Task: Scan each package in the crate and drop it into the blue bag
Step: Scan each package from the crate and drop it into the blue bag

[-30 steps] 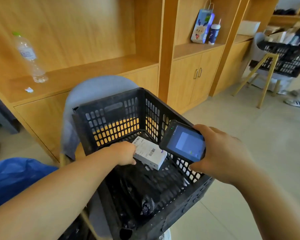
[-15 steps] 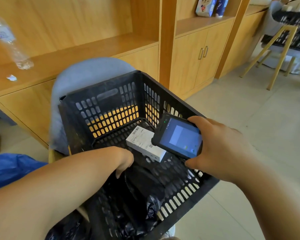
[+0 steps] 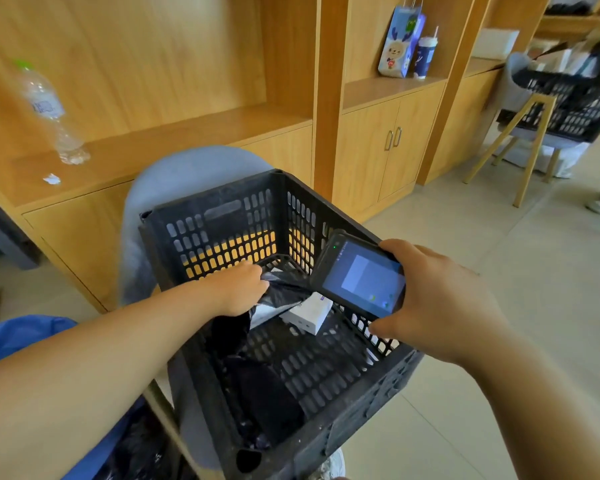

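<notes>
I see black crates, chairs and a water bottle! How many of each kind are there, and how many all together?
Crates: 2, the near crate and the far crate.
Chairs: 2, the near chair and the far chair.
Bottles: 1, the bottle.
Total: 5.

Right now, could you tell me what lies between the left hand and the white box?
In the head view, a black poly package, gripped by the left hand, lies there, partly covering the white box.
</notes>
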The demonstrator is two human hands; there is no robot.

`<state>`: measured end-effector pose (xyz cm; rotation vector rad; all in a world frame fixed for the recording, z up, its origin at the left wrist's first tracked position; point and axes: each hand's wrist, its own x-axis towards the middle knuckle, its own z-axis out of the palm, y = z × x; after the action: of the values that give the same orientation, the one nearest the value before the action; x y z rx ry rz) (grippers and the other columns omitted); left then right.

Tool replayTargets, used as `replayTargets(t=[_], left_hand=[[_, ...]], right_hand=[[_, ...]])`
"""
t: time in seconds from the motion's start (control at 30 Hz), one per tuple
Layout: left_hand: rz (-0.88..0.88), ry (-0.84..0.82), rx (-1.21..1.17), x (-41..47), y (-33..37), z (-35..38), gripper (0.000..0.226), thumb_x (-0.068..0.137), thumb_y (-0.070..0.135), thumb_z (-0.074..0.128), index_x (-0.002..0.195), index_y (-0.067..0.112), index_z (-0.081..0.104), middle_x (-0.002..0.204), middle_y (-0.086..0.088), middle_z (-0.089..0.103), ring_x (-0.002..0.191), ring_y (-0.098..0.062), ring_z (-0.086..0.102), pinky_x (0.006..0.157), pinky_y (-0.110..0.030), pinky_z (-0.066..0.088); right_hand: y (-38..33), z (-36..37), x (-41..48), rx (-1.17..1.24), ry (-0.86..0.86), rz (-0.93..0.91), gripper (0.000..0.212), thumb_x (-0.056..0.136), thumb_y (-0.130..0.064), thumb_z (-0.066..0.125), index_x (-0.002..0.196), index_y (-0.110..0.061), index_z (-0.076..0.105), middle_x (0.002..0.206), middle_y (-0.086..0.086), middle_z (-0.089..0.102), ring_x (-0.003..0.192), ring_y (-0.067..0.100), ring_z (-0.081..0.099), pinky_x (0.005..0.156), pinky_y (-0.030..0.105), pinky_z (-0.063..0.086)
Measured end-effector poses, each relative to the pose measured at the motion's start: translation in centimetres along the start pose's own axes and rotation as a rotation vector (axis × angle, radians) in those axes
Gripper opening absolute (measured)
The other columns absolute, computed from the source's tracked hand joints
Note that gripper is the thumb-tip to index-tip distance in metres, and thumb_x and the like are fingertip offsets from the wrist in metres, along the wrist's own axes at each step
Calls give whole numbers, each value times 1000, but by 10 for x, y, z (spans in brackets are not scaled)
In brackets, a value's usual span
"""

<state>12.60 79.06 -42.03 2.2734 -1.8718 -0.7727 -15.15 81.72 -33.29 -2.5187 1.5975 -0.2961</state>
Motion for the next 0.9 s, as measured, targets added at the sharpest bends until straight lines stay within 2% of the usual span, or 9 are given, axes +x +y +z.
replayTargets(t=[0.07, 0.17, 0.3, 0.4, 0.5, 0.6, 0.67, 0.8, 0.9], left_hand=[[31, 96, -8, -15, -2, -13, 47, 95, 55, 39, 73, 14, 45, 71, -3, 45, 62, -16, 41, 59, -32, 35], [3, 139, -262, -35, -6, -36, 47, 69, 71, 63, 77, 26, 54, 79, -3, 59, 69, -15, 55, 65, -34, 44], [-129, 294, -408, -61, -16, -57, 43, 75, 52, 70, 75, 29, 34, 78, 7, 39, 66, -8, 42, 60, -28, 35], [-173, 423, -580, -85, -24, -63, 42, 78, 44, 71, 96, 12, 51, 91, -4, 55, 81, -23, 56, 58, -30, 38], [-145, 476, -831, -116, -33, -61, 34, 78, 34, 75, 99, 12, 59, 93, -9, 67, 82, -27, 65, 58, -32, 49], [-154, 536, -1016, -146, -41, -46, 28, 83, 24, 73, 101, 15, 53, 107, -15, 66, 88, -28, 67, 71, -45, 58], [-176, 603, -1023, -165, -46, -34, 38, 85, 21, 71, 111, 26, 44, 115, -9, 59, 94, -29, 64, 77, -51, 57], [-161, 567, -1034, -194, -54, -15, 18, 92, 16, 61, 94, 33, 56, 113, -7, 60, 80, -24, 65, 47, -34, 56], [-180, 561, -1009, -205, -60, -7, 13, 92, 15, 61, 89, 28, 63, 109, -5, 64, 89, -24, 65, 62, -43, 61]], right_hand=[[-4, -6, -8, 14, 12, 6, 89, 56, -49, 73, 133, -34, 31, 95, -13, 47, 82, 15, 50, 62, 31, 46], [-11, -14, -22, 42, 29, 13, 89, 55, -50, 73, 133, -35, 31, 98, -11, 50, 82, 16, 51, 62, 30, 47], [-22, -24, -41, 55, 48, -7, 87, 55, -50, 75, 129, -35, 33, 96, -11, 48, 79, 15, 51, 59, 30, 46], [-30, -29, -53, 65, 61, -33, 84, 54, -50, 77, 124, -36, 34, 93, -13, 45, 78, 14, 51, 58, 29, 45], [-40, -32, -64, 66, 73, -56, 92, 53, -52, 78, 130, -35, 32, 95, -15, 41, 80, 13, 49, 61, 30, 45], [-50, -30, -74, 70, 72, -83, 95, 53, -53, 79, 133, -34, 31, 95, -15, 40, 80, 12, 46, 60, 29, 42], [-58, -28, -79, 97, 55, -103, 95, 54, -52, 80, 134, -33, 32, 95, -14, 42, 81, 13, 48, 62, 31, 46], [-70, -22, -88, 97, 31, -140, 95, 54, -52, 81, 134, -33, 32, 105, -10, 49, 88, 15, 52, 68, 33, 50], [-76, -19, -93, 91, 18, -164, 92, 54, -52, 81, 131, -34, 33, 101, -11, 47, 86, 13, 52, 68, 33, 51]])
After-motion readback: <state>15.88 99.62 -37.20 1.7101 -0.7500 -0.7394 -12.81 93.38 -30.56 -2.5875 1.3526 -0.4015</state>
